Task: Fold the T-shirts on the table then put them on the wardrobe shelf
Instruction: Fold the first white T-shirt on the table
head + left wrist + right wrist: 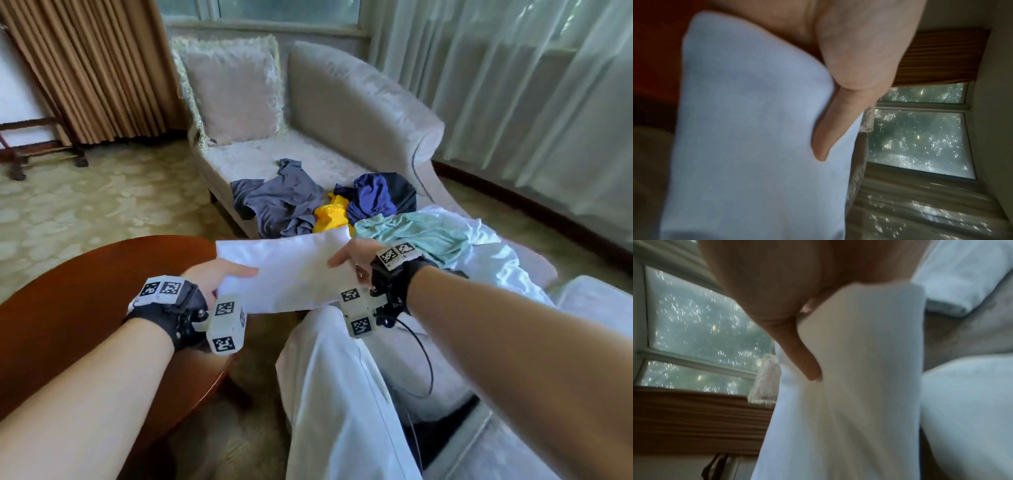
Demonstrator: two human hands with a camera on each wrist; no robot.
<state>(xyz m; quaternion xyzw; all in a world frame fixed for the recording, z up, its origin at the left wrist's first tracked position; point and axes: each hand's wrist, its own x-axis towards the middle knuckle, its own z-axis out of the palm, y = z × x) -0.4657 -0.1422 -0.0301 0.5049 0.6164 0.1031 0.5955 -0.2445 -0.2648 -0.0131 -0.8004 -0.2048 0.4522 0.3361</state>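
Folding step done on white T-shirt [291,270], by the look of it: it's a flat rectangle held in the air between both hands, above the gap between the round wooden table [68,291] and the person's lap. Left hand [215,274] grips the left short edge, thumb on top, other fingers under the cloth and hidden. Right hand [352,257] grips the right edge the same way. Left wrist view: thumb [828,129] pressed flat on the fabric, cloth runs down away from it. Right wrist view: thumb [803,358] on the cloth, fold edge sits right at the thumb's base. Both hands clamped on the shirt, thumbs against unseen fingers.

Next move, judged: carry it level to the wardrobe shelf (not in view) or set it on the table; needs even tension so the fold doesn't sag open.

More unfolded shirts wait on the chaise [239,161]: grey [277,198], yellow [330,214], navy [371,197], light teal [418,233]
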